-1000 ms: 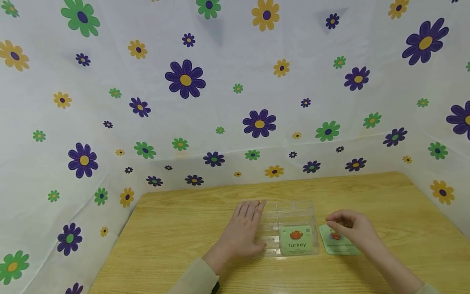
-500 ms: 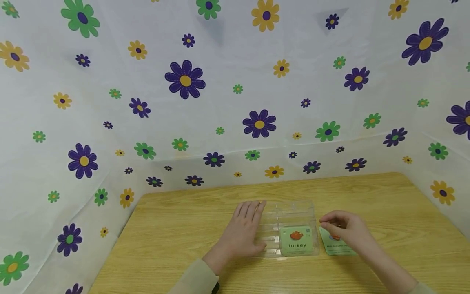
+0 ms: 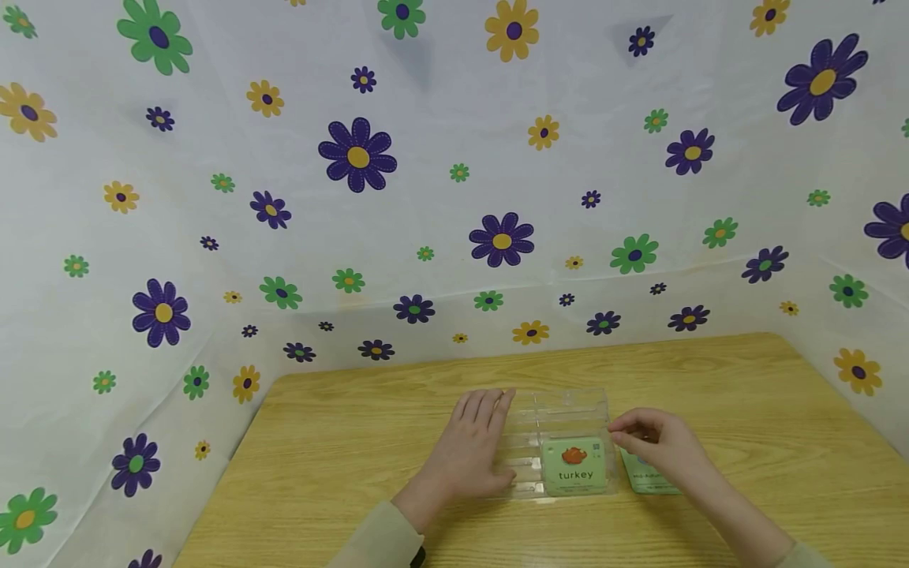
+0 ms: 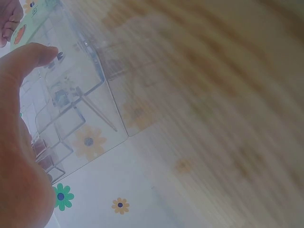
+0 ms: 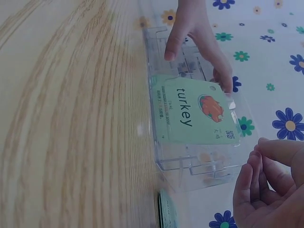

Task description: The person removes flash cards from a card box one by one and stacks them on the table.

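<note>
A clear plastic card box [image 3: 568,406] with several compartments lies on the wooden table. In its right part sits a green card [image 3: 575,476] printed "turkey" with a picture of a roast bird. My left hand [image 3: 470,446] rests over the box's left part, fingers stretched to the far edge and thumb toward the near edge. With thumb and fingertips meeting, my right hand [image 5: 270,185] pinches a thin clear flap at the box's right edge. Beneath that hand, right of the box, lies a small stack of green cards [image 3: 645,477], partly hidden by it.
The wooden table [image 3: 341,442] reaches back to a white cloth [image 3: 426,205] printed with purple, green and yellow flowers, which also hangs at both sides. A dark band [image 3: 419,554] shows at my left sleeve [image 3: 379,536].
My right hand has moved a little left, its fingertips coming to the box's right edge. The left hand, the box and the turkey card have stayed in place.
</note>
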The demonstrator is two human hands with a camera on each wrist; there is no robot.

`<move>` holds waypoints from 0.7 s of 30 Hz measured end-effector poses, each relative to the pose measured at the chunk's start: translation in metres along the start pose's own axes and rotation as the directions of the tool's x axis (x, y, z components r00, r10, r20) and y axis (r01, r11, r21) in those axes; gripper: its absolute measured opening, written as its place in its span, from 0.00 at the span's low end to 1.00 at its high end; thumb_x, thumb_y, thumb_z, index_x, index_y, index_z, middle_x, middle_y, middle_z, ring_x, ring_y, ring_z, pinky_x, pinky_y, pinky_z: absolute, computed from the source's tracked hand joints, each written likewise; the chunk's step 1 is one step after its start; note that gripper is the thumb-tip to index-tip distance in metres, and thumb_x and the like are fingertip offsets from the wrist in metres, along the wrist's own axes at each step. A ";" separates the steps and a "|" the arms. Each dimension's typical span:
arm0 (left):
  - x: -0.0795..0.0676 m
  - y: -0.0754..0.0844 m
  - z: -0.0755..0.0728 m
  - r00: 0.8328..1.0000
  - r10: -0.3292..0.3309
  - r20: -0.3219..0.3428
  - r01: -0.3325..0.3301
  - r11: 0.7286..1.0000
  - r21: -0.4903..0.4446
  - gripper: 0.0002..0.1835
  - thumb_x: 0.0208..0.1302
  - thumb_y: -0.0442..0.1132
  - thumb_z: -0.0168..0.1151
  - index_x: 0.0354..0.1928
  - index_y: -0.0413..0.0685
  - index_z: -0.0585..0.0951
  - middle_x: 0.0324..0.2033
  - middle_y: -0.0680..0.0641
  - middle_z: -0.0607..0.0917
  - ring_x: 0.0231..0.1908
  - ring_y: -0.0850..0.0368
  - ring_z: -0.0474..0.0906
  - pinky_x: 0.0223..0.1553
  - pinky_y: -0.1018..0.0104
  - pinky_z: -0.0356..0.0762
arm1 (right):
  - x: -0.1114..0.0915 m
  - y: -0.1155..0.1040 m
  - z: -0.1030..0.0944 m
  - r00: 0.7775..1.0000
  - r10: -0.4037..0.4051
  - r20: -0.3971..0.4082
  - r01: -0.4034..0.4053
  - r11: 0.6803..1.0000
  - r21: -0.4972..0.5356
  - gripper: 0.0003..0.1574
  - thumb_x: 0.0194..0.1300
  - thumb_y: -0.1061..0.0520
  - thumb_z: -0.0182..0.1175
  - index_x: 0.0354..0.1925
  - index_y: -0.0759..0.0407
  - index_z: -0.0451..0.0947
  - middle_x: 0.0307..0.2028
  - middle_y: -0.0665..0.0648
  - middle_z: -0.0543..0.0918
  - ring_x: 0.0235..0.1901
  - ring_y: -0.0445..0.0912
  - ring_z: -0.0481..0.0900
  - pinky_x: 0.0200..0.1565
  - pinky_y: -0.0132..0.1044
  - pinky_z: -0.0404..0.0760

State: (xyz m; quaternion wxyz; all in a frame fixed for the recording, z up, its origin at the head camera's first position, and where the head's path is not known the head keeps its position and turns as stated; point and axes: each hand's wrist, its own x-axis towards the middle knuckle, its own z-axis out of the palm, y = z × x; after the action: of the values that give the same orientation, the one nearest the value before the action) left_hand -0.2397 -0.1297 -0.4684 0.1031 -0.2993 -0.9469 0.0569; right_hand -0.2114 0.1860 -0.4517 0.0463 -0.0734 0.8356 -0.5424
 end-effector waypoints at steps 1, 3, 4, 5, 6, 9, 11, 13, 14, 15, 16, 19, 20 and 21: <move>0.000 0.000 0.000 1.000 0.000 -0.001 0.000 1.000 0.001 0.64 0.56 0.68 0.71 0.85 0.46 0.49 0.76 0.45 0.66 0.74 0.48 0.63 0.81 0.51 0.59 | 0.001 0.000 0.001 1.000 0.003 -0.002 -0.003 1.000 0.003 0.12 0.72 0.60 0.67 0.50 0.66 0.86 0.43 0.59 0.89 0.35 0.41 0.82 0.37 0.33 0.84; 0.000 0.000 0.000 1.000 0.001 -0.003 -0.001 1.000 0.004 0.64 0.56 0.68 0.71 0.85 0.46 0.49 0.76 0.45 0.66 0.74 0.48 0.63 0.81 0.51 0.59 | 0.001 0.001 0.001 1.000 -0.004 0.002 0.004 1.000 0.000 0.12 0.72 0.61 0.67 0.50 0.67 0.86 0.44 0.60 0.89 0.35 0.40 0.82 0.37 0.32 0.84; 0.000 -0.001 0.000 1.000 0.001 -0.004 -0.001 1.000 0.006 0.64 0.56 0.68 0.71 0.85 0.46 0.49 0.76 0.45 0.66 0.74 0.48 0.63 0.81 0.51 0.59 | 0.002 0.002 0.002 1.000 -0.005 0.004 0.005 1.000 -0.002 0.12 0.72 0.61 0.67 0.50 0.67 0.86 0.44 0.60 0.90 0.35 0.40 0.82 0.37 0.32 0.84; 0.000 -0.001 0.000 1.000 0.001 -0.004 -0.001 1.000 0.009 0.64 0.56 0.68 0.70 0.85 0.46 0.49 0.76 0.45 0.65 0.74 0.48 0.63 0.81 0.51 0.59 | 0.002 0.003 0.002 1.000 -0.005 0.005 0.005 1.000 -0.002 0.12 0.73 0.61 0.66 0.51 0.68 0.86 0.44 0.60 0.89 0.35 0.40 0.82 0.37 0.32 0.84; -0.001 -0.001 0.000 1.000 0.002 -0.004 -0.002 1.000 0.010 0.64 0.56 0.68 0.70 0.85 0.46 0.49 0.76 0.45 0.65 0.74 0.48 0.63 0.81 0.51 0.59 | 0.003 0.003 0.002 1.000 -0.005 0.006 0.005 1.000 -0.004 0.13 0.73 0.61 0.66 0.51 0.68 0.86 0.44 0.60 0.90 0.35 0.39 0.82 0.37 0.32 0.84; -0.001 0.000 -0.001 1.000 0.004 -0.004 -0.004 1.000 0.004 0.64 0.56 0.68 0.70 0.85 0.46 0.49 0.76 0.45 0.65 0.74 0.48 0.63 0.81 0.51 0.59 | 0.003 0.004 0.003 1.000 -0.006 0.003 0.007 1.000 -0.008 0.12 0.73 0.62 0.66 0.50 0.68 0.86 0.44 0.60 0.90 0.35 0.38 0.82 0.37 0.31 0.84; -0.001 0.000 -0.001 1.000 0.003 0.000 -0.003 1.000 -0.004 0.64 0.57 0.67 0.70 0.85 0.46 0.49 0.76 0.45 0.65 0.74 0.48 0.63 0.81 0.51 0.59 | 0.003 0.004 0.004 1.000 -0.015 0.003 0.015 1.000 -0.006 0.12 0.72 0.62 0.66 0.50 0.68 0.86 0.44 0.60 0.90 0.35 0.37 0.82 0.38 0.31 0.84; -0.001 0.000 -0.001 1.000 0.002 0.000 -0.002 1.000 -0.012 0.64 0.57 0.67 0.71 0.85 0.46 0.49 0.76 0.45 0.65 0.74 0.49 0.63 0.82 0.51 0.58 | 0.003 0.004 0.005 1.000 -0.021 0.002 0.021 1.000 -0.008 0.12 0.72 0.62 0.66 0.50 0.68 0.86 0.44 0.60 0.90 0.35 0.35 0.81 0.38 0.31 0.84; -0.001 0.000 -0.001 1.000 0.001 -0.001 -0.001 1.000 -0.011 0.64 0.56 0.67 0.71 0.85 0.46 0.49 0.76 0.45 0.65 0.74 0.49 0.63 0.82 0.51 0.58 | 0.003 0.004 0.005 1.000 -0.021 0.002 0.021 1.000 -0.007 0.12 0.72 0.62 0.67 0.50 0.68 0.86 0.44 0.60 0.90 0.36 0.35 0.81 0.38 0.31 0.84; -0.001 0.000 -0.001 1.000 0.001 -0.003 -0.001 1.000 -0.010 0.64 0.56 0.67 0.71 0.85 0.46 0.49 0.76 0.45 0.65 0.74 0.49 0.63 0.82 0.51 0.58 | 0.003 0.004 0.006 1.000 -0.021 0.001 0.021 1.000 -0.007 0.12 0.72 0.62 0.67 0.50 0.68 0.86 0.44 0.60 0.90 0.36 0.35 0.81 0.39 0.31 0.84; -0.001 0.000 -0.001 1.000 0.000 -0.004 0.000 1.000 -0.008 0.64 0.56 0.67 0.71 0.85 0.46 0.49 0.76 0.45 0.65 0.74 0.49 0.63 0.82 0.51 0.58 | 0.004 0.004 0.006 1.000 -0.020 0.000 0.020 1.000 -0.007 0.12 0.72 0.62 0.67 0.50 0.69 0.86 0.44 0.60 0.90 0.36 0.35 0.81 0.39 0.31 0.84; 0.000 0.000 0.000 1.000 0.001 -0.013 -0.001 1.000 -0.004 0.64 0.56 0.67 0.71 0.85 0.46 0.49 0.76 0.45 0.66 0.74 0.49 0.64 0.81 0.51 0.59 | 0.004 0.003 0.008 1.000 -0.015 -0.005 0.015 1.000 -0.003 0.11 0.72 0.62 0.67 0.49 0.69 0.86 0.44 0.61 0.90 0.36 0.35 0.81 0.39 0.30 0.84; 0.000 0.000 0.000 1.000 0.001 -0.015 -0.002 1.000 -0.003 0.64 0.56 0.67 0.71 0.85 0.46 0.49 0.76 0.45 0.66 0.74 0.48 0.64 0.81 0.51 0.59 | 0.004 0.003 0.009 1.000 -0.013 -0.007 0.013 1.000 0.000 0.11 0.71 0.63 0.67 0.49 0.69 0.86 0.44 0.61 0.90 0.36 0.35 0.81 0.39 0.29 0.84; 0.000 0.000 0.001 1.000 0.001 -0.015 -0.001 1.000 -0.004 0.64 0.56 0.67 0.71 0.85 0.46 0.49 0.76 0.45 0.66 0.74 0.48 0.64 0.81 0.51 0.59 | 0.004 0.003 0.009 1.000 -0.011 -0.009 0.011 1.000 0.000 0.11 0.71 0.63 0.67 0.49 0.69 0.86 0.44 0.61 0.90 0.36 0.35 0.81 0.39 0.29 0.84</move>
State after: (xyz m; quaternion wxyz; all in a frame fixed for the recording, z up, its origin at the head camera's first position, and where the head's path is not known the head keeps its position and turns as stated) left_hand -0.2395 -0.1298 -0.4690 0.1097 -0.3004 -0.9460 0.0530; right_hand -0.2141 0.1780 -0.4581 0.0394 -0.0756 0.8353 -0.5431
